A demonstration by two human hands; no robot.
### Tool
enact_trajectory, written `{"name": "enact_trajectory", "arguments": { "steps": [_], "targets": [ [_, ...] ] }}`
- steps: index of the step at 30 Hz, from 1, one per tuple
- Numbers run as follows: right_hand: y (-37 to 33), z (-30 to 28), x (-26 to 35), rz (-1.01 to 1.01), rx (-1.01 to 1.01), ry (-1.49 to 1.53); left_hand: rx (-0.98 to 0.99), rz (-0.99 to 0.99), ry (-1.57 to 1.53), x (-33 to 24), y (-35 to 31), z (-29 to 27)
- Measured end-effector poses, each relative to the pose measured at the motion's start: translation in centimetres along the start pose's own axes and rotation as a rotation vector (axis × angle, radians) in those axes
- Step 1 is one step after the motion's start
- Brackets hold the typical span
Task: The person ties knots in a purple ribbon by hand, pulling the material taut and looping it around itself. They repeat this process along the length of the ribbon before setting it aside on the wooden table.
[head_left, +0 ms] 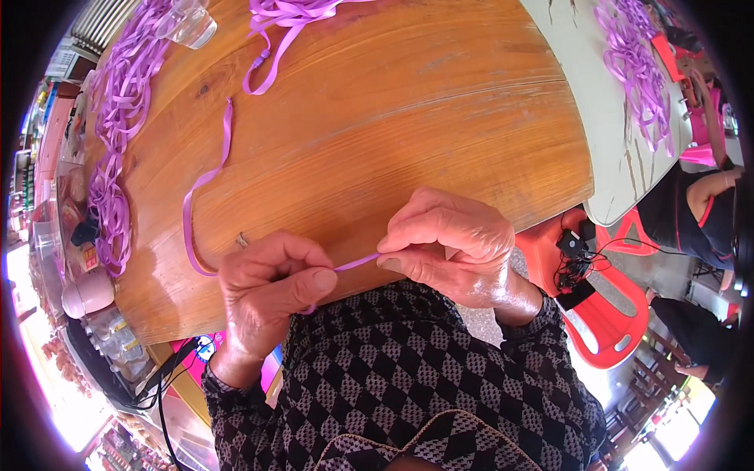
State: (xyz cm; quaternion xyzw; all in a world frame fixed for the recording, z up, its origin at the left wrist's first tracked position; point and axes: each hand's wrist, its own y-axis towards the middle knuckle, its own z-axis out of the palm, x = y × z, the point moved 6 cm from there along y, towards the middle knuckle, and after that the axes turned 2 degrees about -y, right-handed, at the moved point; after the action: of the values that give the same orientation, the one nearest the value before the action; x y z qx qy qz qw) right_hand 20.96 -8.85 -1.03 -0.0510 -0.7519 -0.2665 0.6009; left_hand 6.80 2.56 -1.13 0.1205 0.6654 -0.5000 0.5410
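Between my two hands a narrow purple ribbon (357, 262) is stretched taut, just above the near edge of the wooden table (377, 157). My left hand (271, 290) pinches it between thumb and forefinger, and a short bit of purple shows below the thumb. My right hand (452, 247) pinches its other part with thumb and fingertips, hiding that end. From behind my left hand a length of purple ribbon (188, 212) trails in a curve over the tabletop. A small metal-looking piece (243, 239) lies beside my left hand.
Purple ribbon heaps lie along the left edge (126, 102), at the far side (290, 16) and on a pale table (628, 71) at right. A clear cup (192, 27) stands far left. Red stools (601, 314) holding black cables are at right, near other people (699, 204).
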Motion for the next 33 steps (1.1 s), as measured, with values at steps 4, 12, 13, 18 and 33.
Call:
{"name": "enact_trajectory", "arguments": {
  "steps": [4,12,13,18,33],
  "targets": [
    [0.1,0.4,0.3,-0.012,0.022,-0.022,0.104,0.679,0.711,-3.2,-0.7,1.2],
    [0.5,1.2,1.4,-0.170,-0.019,-0.156,0.206,0.105,-0.091,-0.6,0.7,3.0],
    [0.3,1.1,1.3,-0.166,-0.020,-0.159,0.214,0.015,-0.154,0.0,0.9,3.1],
    [-0.2,1.0,0.7,-0.139,-0.032,-0.271,0.154,-0.067,-0.041,0.8,1.2,2.5],
    [-0.5,0.6,0.2,-0.128,-0.031,-0.211,0.095,-0.125,-0.063,1.3,1.6,2.4]
  ]
}}
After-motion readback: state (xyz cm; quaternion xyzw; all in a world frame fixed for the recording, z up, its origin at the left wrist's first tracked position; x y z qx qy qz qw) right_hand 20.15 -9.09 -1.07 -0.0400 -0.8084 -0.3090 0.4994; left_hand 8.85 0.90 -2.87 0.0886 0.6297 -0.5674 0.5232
